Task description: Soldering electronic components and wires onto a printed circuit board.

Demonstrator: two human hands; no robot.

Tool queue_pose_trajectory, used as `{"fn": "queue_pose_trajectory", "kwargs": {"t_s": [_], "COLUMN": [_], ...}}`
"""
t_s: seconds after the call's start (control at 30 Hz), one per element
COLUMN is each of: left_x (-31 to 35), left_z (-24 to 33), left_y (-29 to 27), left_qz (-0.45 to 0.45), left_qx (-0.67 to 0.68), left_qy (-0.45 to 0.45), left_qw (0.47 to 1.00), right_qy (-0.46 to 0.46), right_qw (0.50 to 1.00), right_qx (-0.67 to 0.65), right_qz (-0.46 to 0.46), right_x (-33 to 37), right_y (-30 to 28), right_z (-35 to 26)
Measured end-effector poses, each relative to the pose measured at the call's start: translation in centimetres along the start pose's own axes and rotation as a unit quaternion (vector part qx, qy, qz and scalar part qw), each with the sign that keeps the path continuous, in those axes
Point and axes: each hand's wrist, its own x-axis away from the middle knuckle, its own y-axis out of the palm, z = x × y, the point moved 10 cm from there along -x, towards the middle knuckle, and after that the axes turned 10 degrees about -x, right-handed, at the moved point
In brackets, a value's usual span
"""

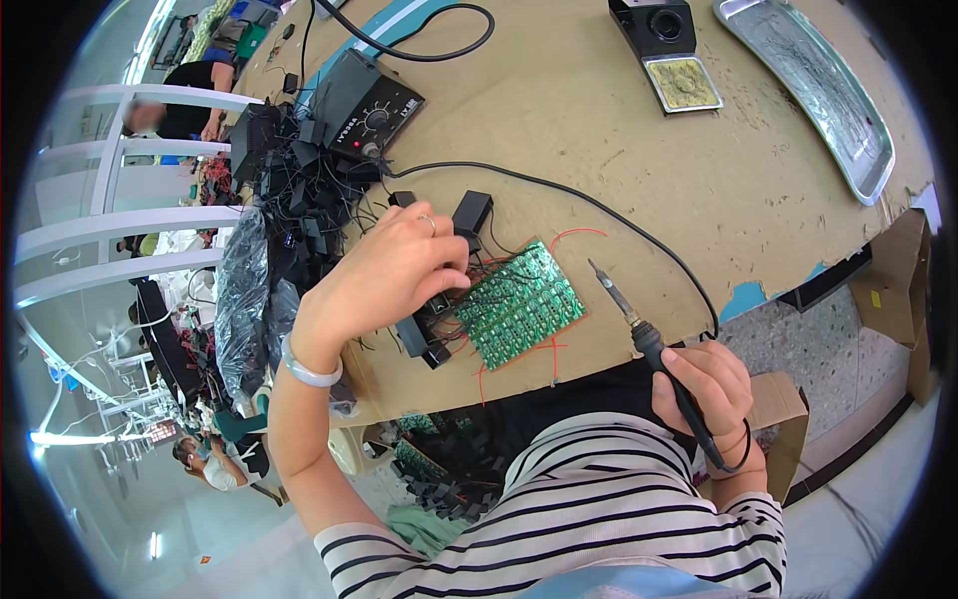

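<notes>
Soldering iron [639, 321] in our right hand [707, 387]: we grip its black handle in a closed fist at the near edge of the brown workbench [639, 160], the metal tip slanting up and to the left, clear of the green circuit board panel [519, 303] that lies just beyond it. The iron's black cord [559, 190] loops from behind the fist across the bench toward the black soldering station [367, 103] far up and to the left.

Our left hand [391, 268], a pale bangle [307, 367] on its wrist and a ring on one finger, is curled palm-down over the left edge of the panel, where thin red wires [555, 349] run out. Its fingertips press on small black box-shaped parts [424, 329] beside the board; we cannot quite tell whether the fingers pinch one of them or simply rest on it, since the knuckles hide the contact. More of these black parts, tangled with black leads, are heaped [299, 180] just left of and beyond this hand, next to a dark plastic bag [242, 280].

Well beyond the right hand stand an iron holder with a yellowish sponge [683, 82] and a long metal tray [818, 90]. An open cardboard box [780, 399] sits just right of the right fist, below the bench edge.
</notes>
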Motion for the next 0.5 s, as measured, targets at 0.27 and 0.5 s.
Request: {"fn": "queue_pose_trajectory", "kwargs": {"t_s": [0.27, 0.5], "left_x": [0.3, 1.6], "left_z": [-0.5, -2.5], "left_y": [-0.4, 1.1], "left_qz": [0.064, 0.182], "left_qx": [-0.036, 0.186], "left_qy": [-0.015, -0.156], "left_qw": [0.997, 0.953], "right_qy": [0.004, -0.007], "right_qw": [1.000, 1.000], "right_qx": [0.002, 0.004], "right_qz": [-0.005, -0.002], "right_x": [-0.1, -0.2], "right_y": [-0.1, 0.4], "right_z": [0.1, 0.1]}}
